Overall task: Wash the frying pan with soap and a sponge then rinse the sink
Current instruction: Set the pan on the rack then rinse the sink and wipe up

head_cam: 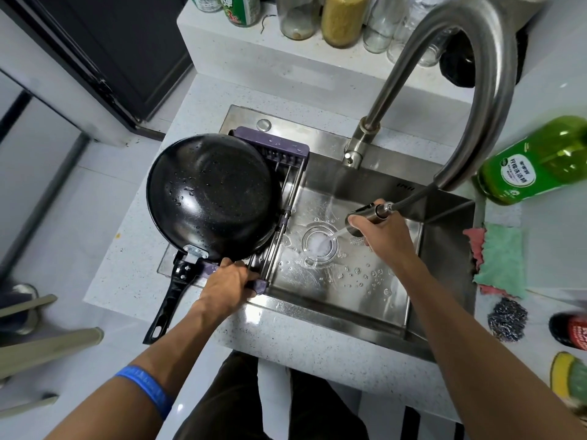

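The black frying pan, wet with droplets, lies on a purple drying rack across the left side of the steel sink. Its handle points toward me. My left hand grips the rack's near end beside the handle. My right hand holds the pull-out spray head of the faucet, and water streams from it into the drain. Bubbles dot the sink floor. A yellow-green sponge lies at the far right edge.
A green soap bottle lies on the right counter. Below it are a green and pink cloth, a steel scourer and a dark red-labelled bottle. Jars and cans stand on the back ledge.
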